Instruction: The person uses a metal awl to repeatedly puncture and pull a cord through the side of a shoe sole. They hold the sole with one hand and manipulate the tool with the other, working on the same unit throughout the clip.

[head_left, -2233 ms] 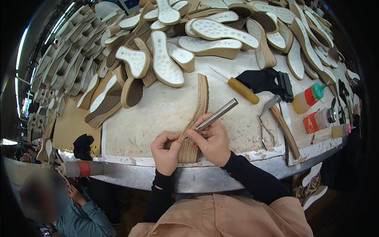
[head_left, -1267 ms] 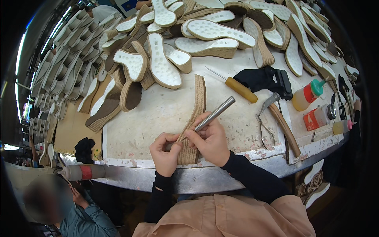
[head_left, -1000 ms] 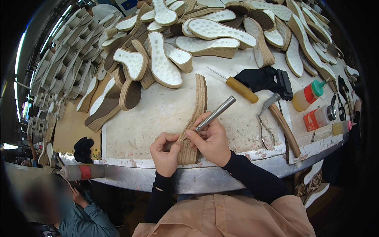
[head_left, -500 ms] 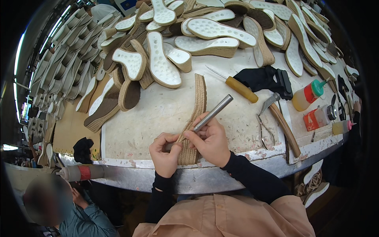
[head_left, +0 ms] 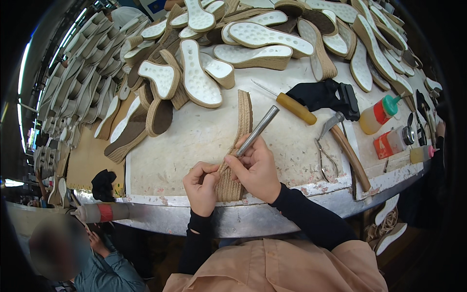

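Note:
A wedge shoe sole with a woven jute side [head_left: 244,112] stands on edge near the front of the worktable, its thick heel end towards me. My left hand [head_left: 202,187] is closed, thumb and fingers pinching the rope braid along the sole's left edge. In my right hand [head_left: 258,170] a slim grey metal rod [head_left: 261,127] is gripped, its upper end slanting away to the right. The rod's lower end and the right thumb are at the braid, close to the left fingertips. My right fingers partly hide the middle of the sole.
Many white-topped wedge soles [head_left: 270,39] pile across the back. To the right lie a wooden-handled awl [head_left: 296,108], black cloth [head_left: 316,96], pliers [head_left: 326,158], a hammer [head_left: 350,158] and a green-capped bottle [head_left: 379,117]. A person [head_left: 104,267] is at lower left, near a grey bottle [head_left: 109,212].
Both hands and the metal rod have shifted slightly left, the rod's upper end moving most. The left hand still pinches the braid. The view has shifted a little too.

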Demonstrator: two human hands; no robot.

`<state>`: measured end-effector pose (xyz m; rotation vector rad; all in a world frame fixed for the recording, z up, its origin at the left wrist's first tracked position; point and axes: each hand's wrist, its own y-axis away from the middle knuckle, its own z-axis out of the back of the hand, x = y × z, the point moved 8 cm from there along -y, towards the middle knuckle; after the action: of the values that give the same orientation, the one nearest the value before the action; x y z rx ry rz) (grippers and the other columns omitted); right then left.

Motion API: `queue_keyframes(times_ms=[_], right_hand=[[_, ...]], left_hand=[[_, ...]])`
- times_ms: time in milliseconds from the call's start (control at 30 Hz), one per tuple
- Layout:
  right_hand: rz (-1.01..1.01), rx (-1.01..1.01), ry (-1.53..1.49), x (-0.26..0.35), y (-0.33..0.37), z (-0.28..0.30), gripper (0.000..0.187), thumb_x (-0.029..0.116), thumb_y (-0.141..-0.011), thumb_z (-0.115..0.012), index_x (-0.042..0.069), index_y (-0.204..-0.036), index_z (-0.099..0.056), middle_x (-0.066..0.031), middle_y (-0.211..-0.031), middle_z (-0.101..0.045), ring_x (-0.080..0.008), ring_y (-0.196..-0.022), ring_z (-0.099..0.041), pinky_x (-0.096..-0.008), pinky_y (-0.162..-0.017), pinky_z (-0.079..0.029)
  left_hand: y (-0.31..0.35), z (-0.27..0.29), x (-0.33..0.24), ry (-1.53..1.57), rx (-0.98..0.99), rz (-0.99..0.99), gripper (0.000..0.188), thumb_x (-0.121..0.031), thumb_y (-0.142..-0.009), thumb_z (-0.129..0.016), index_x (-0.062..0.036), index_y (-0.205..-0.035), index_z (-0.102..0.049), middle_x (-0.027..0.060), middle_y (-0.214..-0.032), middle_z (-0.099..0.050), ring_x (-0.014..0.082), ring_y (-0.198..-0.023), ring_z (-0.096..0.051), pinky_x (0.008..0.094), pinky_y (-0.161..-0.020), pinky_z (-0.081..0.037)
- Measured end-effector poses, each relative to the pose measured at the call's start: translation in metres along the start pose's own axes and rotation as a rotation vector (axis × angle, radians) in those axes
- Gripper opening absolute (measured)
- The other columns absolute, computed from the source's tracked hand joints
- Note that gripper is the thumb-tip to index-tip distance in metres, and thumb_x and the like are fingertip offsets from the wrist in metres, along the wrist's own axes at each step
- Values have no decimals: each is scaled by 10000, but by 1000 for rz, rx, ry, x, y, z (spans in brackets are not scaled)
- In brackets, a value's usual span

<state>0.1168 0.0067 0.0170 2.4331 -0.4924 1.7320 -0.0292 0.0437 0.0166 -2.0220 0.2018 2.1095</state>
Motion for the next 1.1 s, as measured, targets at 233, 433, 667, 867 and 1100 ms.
queue_keyframes(times_ms=[233,433,667,867,1100], right_hand=[[6,11,69,2,0,-2,326,-35,-844,-602,14,-1067,-370,-64,-789,-571,-66,-585,-568,-198,-466,-456],[40,-2,95,6,0,-2,321,-32,-848,-602,26,-1058,-367,-62,-794,-562,-69,-576,-563,-191,-467,-456],[31,57,17,2,4,-2,317,-40,-850,-595,46,-1050,-365,-55,-807,-548,-68,-598,-557,-191,-502,-465],[115,91,189,8,10,-3,287,-47,-836,-613,35,-1014,-403,-45,-807,-556,-68,-642,-555,-199,-544,-446],[555,65,452,28,25,-15,274,-62,-799,-653,33,-930,-432,-90,-793,-603,-112,-614,-564,-234,-512,-422]], left_hand=[[1,-1,2,9,2,-15,51,64,-755,-586,49,-794,-614,16,-739,-575,62,-691,-514,195,-641,-406],[1,-2,3,-34,13,-20,46,50,-761,-606,37,-804,-612,4,-746,-577,59,-663,-524,190,-622,-415],[1,1,6,45,24,0,79,56,-761,-597,38,-833,-624,-2,-754,-581,51,-669,-520,190,-623,-415],[3,-1,7,61,16,22,81,62,-764,-589,43,-833,-628,2,-760,-590,47,-679,-527,184,-629,-420],[1,0,8,20,7,13,71,41,-756,-602,48,-820,-630,12,-758,-598,54,-690,-534,192,-641,-427]])
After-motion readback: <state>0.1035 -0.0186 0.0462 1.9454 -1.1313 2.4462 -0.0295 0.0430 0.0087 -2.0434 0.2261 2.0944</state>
